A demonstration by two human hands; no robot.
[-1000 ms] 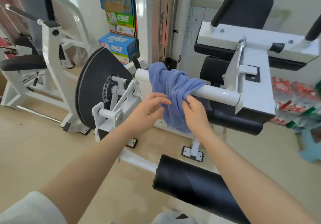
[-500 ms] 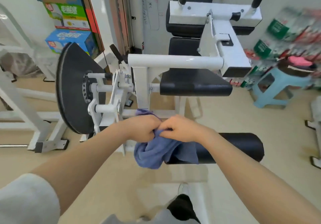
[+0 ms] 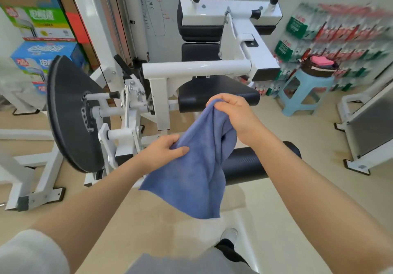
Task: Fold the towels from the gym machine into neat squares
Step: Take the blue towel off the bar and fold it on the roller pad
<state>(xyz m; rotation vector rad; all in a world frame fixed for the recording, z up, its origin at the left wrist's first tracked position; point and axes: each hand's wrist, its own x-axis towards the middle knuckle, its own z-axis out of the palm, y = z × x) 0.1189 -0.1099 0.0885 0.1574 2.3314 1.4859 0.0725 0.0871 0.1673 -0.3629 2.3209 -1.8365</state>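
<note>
In front of the person's legs, a blue towel (image 3: pixel 197 167) hangs in the air, held up by both hands and clear of the gym machine (image 3: pixel 161 95). The left hand (image 3: pixel 163 152) grips the towel's left edge lower down, thumb lying across the cloth and fingers curled behind it. The right hand (image 3: pixel 231 112) is higher and farther out, its fingers bunched round the towel's top corner, so the cloth slopes from upper right to lower left and drapes down in loose folds to a point near the person's shoe (image 3: pixel 229 234).

Just behind the towel lies a black padded roller (image 3: pixel 261 163), stretching to the right. Left of it stands a large dark disc (image 3: pixel 68 112) on the machine's white frame. Farther back, the bare white crossbar (image 3: pixel 197 68) runs across above a black seat pad (image 3: pixel 219 95), with a black backrest (image 3: pixel 200 29) beyond.

On the far right a light blue stool (image 3: pixel 302 95) carries a pink item (image 3: pixel 322 61) on top, in front of blurred stacked packs. Coloured boxes (image 3: pixel 42 31) are stacked at the far left.
</note>
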